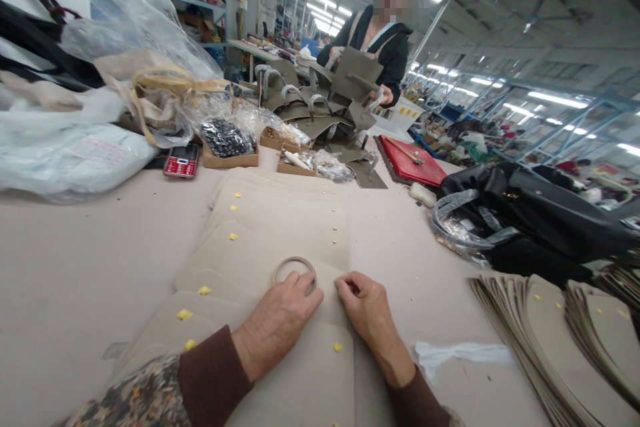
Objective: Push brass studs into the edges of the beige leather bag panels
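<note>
A row of overlapping beige leather panels [280, 227] lies down the middle of the table, each marked with small yellow dots. My left hand [280, 320] rests on the nearest panels, fingers curled over a thin tape ring [295, 263] that sits on a panel. My right hand [367, 310] lies just to the right of it, fingers pinched at the panel's right edge; what they pinch is too small to name.
A stack of fanned beige pieces [560, 340] lies at the right, with black bags [540, 213] behind it. Cardboard trays of hardware [230, 147], a red phone [181, 161], plastic bags [65, 147] and grey-green pieces [320, 113] stand farther back. Another person [380, 47] works across the table.
</note>
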Demonstrator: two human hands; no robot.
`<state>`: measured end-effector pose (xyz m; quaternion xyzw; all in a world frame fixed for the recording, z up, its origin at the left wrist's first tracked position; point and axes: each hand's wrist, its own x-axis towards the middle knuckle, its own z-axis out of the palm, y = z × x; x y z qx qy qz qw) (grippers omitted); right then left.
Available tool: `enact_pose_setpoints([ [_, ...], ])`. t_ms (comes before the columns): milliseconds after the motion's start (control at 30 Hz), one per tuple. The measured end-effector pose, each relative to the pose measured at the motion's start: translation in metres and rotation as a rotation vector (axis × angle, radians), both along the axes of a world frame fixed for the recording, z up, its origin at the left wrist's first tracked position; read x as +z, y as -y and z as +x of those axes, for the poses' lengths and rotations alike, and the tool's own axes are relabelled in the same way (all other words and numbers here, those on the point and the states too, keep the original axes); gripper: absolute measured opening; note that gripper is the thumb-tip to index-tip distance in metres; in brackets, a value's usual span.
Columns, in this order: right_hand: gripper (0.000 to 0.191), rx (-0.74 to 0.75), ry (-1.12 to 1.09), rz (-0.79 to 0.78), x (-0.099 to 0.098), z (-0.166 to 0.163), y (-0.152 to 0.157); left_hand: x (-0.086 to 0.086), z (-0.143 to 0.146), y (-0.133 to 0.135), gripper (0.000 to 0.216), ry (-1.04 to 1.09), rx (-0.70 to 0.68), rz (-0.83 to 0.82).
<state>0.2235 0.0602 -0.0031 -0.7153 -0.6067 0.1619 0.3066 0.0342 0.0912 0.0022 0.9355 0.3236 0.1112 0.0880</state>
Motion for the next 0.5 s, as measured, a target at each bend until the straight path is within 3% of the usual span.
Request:
enact_pose_setpoints([
  [100,0.021,0.004,-0.029,-0.054,0.006,-0.001,0.002,0.003,-0.003,-0.002,0.023,0.056,0.013,0.001],
  [300,0.022,0.215,-0.107,-0.255,0.022,0.005,0.024,0.014,-0.012,-0.007,0.019,0.362,-0.027,0.098],
  [400,0.017,0.165,-0.187,-0.082,0.028,0.002,0.029,0.017,-0.015,-0.005,0.017,0.530,-0.058,0.104],
  [500,0.019,0.187,-0.248,0.148,0.034,-0.010,0.030,0.020,-0.016,0.000,0.025,0.555,-0.069,0.104],
])
